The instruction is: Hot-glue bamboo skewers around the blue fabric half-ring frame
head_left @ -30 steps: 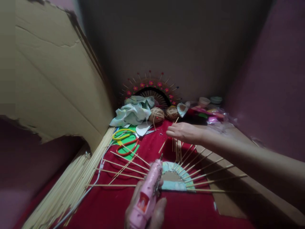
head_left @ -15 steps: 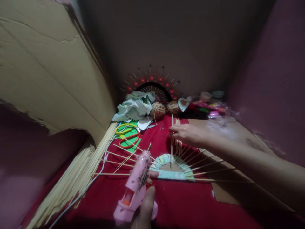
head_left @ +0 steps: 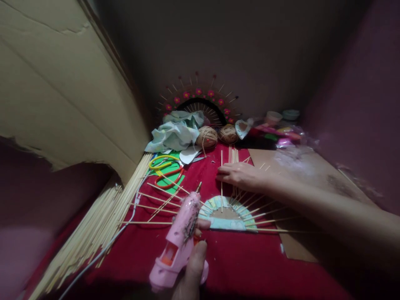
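Note:
A pink glue gun [head_left: 179, 243] is gripped in my left hand [head_left: 195, 258], its metal nozzle pointing up and away. Beyond it lies a half-round piece covered in pale patterned fabric [head_left: 228, 224], with thin sticks fanning out to both sides. My right hand [head_left: 239, 175] pinches an upright-lying stick [head_left: 221, 191] whose near end rests over the top middle of the half-round piece. Several loose sticks [head_left: 233, 156] lie just behind my right hand.
Scissors [head_left: 168, 181] lie on green sheets at the left, beside a long bundle of sticks [head_left: 84, 233] and a white cord [head_left: 118, 239]. Twine balls [head_left: 207, 137], crumpled fabric [head_left: 175, 135] and a flowered fan-shaped frame [head_left: 199, 92] stand behind. Cardboard [head_left: 298, 246] lies right.
My right hand has shifted slightly left with the stick, whose near end sits slightly higher on the half-round piece. The glue gun stays in my left hand; the view has tilted a little.

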A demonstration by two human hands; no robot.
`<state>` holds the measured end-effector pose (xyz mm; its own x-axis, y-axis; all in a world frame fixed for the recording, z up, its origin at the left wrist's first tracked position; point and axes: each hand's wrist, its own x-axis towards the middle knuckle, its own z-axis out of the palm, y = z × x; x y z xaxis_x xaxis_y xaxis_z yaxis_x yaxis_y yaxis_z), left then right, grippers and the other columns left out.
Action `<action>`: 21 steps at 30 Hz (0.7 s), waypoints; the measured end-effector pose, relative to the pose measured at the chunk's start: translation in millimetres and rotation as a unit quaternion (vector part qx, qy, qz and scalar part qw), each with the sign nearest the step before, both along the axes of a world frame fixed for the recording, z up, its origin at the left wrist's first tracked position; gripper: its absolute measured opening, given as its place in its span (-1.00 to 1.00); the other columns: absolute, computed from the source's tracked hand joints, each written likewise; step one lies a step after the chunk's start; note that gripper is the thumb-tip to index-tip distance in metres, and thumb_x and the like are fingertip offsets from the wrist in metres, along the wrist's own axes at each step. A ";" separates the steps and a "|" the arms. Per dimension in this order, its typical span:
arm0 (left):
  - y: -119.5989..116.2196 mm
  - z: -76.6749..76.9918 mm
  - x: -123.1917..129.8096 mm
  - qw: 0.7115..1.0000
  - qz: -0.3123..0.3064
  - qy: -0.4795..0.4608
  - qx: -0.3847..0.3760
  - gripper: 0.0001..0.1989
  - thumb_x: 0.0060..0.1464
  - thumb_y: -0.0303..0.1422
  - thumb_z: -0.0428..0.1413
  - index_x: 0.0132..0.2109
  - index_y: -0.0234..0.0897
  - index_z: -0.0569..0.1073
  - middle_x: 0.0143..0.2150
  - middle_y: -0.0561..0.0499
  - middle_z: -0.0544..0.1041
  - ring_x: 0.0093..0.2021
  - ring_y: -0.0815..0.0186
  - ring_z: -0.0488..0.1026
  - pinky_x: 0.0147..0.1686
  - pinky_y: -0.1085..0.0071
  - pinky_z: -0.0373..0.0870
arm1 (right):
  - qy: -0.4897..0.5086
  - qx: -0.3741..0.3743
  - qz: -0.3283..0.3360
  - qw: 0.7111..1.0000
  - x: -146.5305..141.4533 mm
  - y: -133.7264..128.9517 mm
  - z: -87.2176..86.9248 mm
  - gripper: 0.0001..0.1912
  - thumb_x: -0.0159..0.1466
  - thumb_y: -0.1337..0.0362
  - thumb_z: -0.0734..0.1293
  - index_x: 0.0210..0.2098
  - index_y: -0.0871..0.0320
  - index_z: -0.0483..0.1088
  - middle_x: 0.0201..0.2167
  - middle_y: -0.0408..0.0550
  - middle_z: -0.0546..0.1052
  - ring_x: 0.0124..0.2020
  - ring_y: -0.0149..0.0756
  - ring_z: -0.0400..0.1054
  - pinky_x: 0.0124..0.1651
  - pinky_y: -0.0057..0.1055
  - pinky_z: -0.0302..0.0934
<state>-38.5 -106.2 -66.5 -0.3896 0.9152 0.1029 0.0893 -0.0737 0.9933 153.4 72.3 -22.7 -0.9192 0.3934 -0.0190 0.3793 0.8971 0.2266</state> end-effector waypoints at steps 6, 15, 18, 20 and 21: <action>5.7 2.2 3.7 1.000 -0.011 -0.027 0.000 -0.54 -0.04 0.15 0.15 -0.56 -0.12 0.39 -0.46 -0.07 0.60 -0.33 0.06 0.60 -0.22 0.16 0.55 | 0.008 0.000 0.007 1.000 -2.0 3.2 -2.9 -0.72 0.45 0.38 0.13 -0.05 0.25 0.46 -0.11 0.13 0.50 -0.17 -0.19 0.32 -0.22 -0.33 0.26; 2.5 0.2 1.9 1.000 -0.017 -0.017 -0.017 -0.57 -0.07 0.14 0.20 -0.40 -0.15 0.55 -0.41 -0.09 0.64 -0.36 0.06 0.60 -0.27 0.17 0.58 | 0.141 -0.040 -0.073 0.987 -2.3 -4.6 -6.8 -0.67 0.32 0.57 0.19 -0.03 0.23 0.46 0.03 0.21 0.44 -0.02 -0.14 0.36 -0.08 -0.27 0.28; 1.0 1.5 2.2 1.000 -0.019 -0.019 -0.012 -0.57 -0.07 0.13 0.21 -0.41 -0.17 0.55 -0.39 -0.10 0.64 -0.35 0.06 0.60 -0.28 0.18 0.58 | 0.235 -0.067 -0.157 0.957 -5.2 -19.0 -3.8 -0.81 0.26 0.54 0.24 -0.24 0.22 0.44 -0.17 0.09 0.50 -0.21 -0.24 0.38 -0.21 -0.37 0.25; -0.2 3.0 2.5 1.000 -0.016 -0.019 -0.004 -0.59 -0.07 0.10 0.23 -0.40 -0.17 0.55 -0.38 -0.09 0.64 -0.34 0.07 0.60 -0.28 0.21 0.58 | 0.296 -0.080 -0.213 0.928 -6.2 -32.9 -0.7 -0.91 0.24 0.47 0.30 -0.36 0.19 0.37 -0.35 -0.02 0.48 -0.36 -0.32 0.33 -0.31 -0.42 0.20; -1.0 3.9 2.7 1.000 -0.013 -0.016 0.001 -0.61 -0.06 0.08 0.23 -0.38 -0.17 0.55 -0.38 -0.09 0.63 -0.34 0.07 0.60 -0.28 0.22 0.58 | 0.326 -0.097 -0.238 0.910 -6.1 -40.0 0.9 -0.89 0.23 0.45 0.33 -0.41 0.17 0.35 -0.42 -0.08 0.47 -0.42 -0.35 0.31 -0.36 -0.45 0.17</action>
